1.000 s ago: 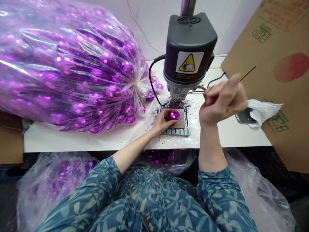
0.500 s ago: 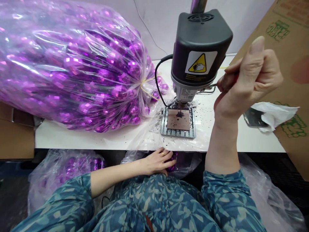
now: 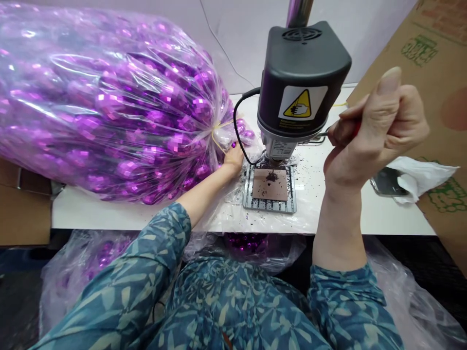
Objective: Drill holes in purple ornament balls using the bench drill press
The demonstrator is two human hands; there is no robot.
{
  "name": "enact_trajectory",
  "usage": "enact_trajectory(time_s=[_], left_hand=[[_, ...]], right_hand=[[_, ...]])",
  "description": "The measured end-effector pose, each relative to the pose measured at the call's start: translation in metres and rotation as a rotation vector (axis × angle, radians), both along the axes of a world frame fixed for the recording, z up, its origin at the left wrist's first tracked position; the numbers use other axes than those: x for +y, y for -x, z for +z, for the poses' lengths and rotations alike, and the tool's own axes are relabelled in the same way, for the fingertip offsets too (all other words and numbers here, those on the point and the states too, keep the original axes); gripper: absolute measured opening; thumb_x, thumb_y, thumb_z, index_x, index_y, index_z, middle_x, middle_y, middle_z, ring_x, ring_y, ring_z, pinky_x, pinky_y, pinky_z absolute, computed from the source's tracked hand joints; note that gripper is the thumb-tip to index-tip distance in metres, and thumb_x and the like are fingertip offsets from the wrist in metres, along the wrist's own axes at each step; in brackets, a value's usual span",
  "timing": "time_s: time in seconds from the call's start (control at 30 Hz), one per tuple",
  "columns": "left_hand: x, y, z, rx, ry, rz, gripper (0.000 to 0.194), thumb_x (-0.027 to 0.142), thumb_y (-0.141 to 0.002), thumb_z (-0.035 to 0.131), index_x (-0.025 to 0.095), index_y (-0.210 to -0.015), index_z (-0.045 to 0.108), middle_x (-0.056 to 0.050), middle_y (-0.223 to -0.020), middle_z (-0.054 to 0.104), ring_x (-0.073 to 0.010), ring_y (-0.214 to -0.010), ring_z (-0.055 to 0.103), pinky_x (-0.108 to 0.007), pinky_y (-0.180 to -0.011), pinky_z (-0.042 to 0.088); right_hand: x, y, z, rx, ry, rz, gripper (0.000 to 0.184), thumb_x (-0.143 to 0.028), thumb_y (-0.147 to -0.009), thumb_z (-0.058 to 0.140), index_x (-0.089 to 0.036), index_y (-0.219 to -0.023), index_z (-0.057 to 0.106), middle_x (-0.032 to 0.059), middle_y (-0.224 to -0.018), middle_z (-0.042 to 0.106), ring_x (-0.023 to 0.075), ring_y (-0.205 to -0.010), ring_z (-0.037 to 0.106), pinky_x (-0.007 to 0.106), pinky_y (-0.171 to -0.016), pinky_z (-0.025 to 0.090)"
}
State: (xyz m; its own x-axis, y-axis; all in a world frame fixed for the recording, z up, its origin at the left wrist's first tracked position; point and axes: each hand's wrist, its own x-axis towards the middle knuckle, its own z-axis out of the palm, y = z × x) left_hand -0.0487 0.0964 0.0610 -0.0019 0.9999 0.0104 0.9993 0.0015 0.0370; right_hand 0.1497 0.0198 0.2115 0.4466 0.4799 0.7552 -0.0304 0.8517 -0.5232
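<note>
My right hand point(image 3: 375, 129) is wrapped round the lever point(image 3: 323, 134) of a small black drill press point(image 3: 306, 63); a bit of red grip shows between the fingers. My left hand point(image 3: 234, 156) is on the table left of the drill, beside the tied neck of the bag. Loose shiny purple faceted balls point(image 3: 245, 127) lie just beyond it, and a purple bit shows at its fingertips. Its fingers are mostly hidden. Under the drill head, a brown square plate point(image 3: 269, 190) with a hole and dark shavings lies on the slotted metal base point(image 3: 270, 206).
A big clear bag of purple balls point(image 3: 146, 121) fills the table's left side. Below the table edge, more purple balls point(image 3: 246, 241) sit in plastic. A phone point(image 3: 387, 182) and white tissue point(image 3: 425, 177) lie at right, near a cardboard box point(image 3: 438, 97). A black cable point(image 3: 237, 114) loops beside the drill.
My left hand has moved up from the purple balls below the table edge to the loose balls by the bag's neck. My right hand stays on the lever.
</note>
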Motion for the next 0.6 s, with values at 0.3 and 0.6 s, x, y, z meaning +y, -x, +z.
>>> enact_trajectory(time_s=[0.3, 0.6], left_hand=[[-0.076, 0.023, -0.016, -0.605, -0.336, -0.040, 0.041, 0.018, -0.092, 0.072, 0.017, -0.132, 0.064, -0.017, -0.132, 0.068, -0.0347, -0.126, 0.066, -0.051, -0.111, 0.053], [-0.147, 0.005, -0.009, -1.961, 0.218, 0.199, 0.047, 0.050, -0.095, 0.073, 0.024, -0.132, 0.064, -0.009, -0.117, 0.077, -0.0209, -0.089, 0.078, -0.039, -0.084, 0.067]], right_hand=[[-0.003, 0.001, -0.001, -0.020, -0.006, -0.020, 0.053, -0.054, -0.091, 0.061, -0.013, -0.060, 0.051, -0.0084, -0.048, 0.041, -0.0048, -0.042, 0.039, 0.018, -0.047, 0.027], [0.001, 0.004, -0.001, 0.008, -0.039, -0.043, 0.054, -0.058, -0.087, 0.062, -0.014, -0.059, 0.049, -0.0083, -0.048, 0.041, -0.0038, -0.040, 0.036, 0.020, -0.044, 0.026]])
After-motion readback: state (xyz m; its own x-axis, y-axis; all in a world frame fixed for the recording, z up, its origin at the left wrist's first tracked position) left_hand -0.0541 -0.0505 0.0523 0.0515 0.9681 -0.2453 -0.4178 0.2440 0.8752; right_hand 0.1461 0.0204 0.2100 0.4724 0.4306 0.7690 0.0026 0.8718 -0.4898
